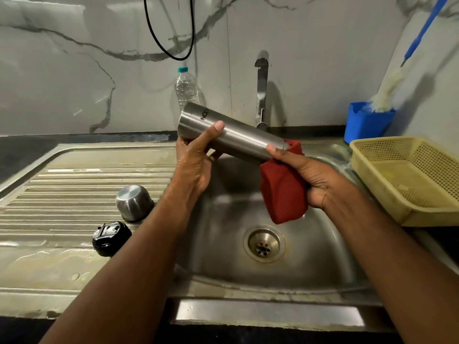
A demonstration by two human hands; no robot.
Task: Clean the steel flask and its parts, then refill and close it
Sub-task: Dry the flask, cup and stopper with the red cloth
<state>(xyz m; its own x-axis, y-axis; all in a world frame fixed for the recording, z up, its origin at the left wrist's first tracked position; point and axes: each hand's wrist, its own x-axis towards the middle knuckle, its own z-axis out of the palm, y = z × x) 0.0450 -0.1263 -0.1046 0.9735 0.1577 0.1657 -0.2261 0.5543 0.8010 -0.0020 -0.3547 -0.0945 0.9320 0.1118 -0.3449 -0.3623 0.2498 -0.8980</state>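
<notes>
The steel flask (236, 134) lies nearly sideways above the sink basin (223, 234), its base up and to the left. My left hand (196, 160) grips its body near the base. My right hand (313, 180) holds a red cloth (283, 189) wrapped around the flask's lower right end, with the thumb on the steel. On the ribbed drainboard (74, 194) to the left stand the flask's steel cup lid (134, 202) upside down and its black stopper (111, 238).
A steel tap (262, 88) stands behind the basin with a clear plastic water bottle (186, 89) to its left. A yellow perforated basket (409, 180) sits at the right. Behind it a blue holder (367, 125) carries a blue-handled bottle brush (387, 90). A black cable (169, 36) hangs on the wall.
</notes>
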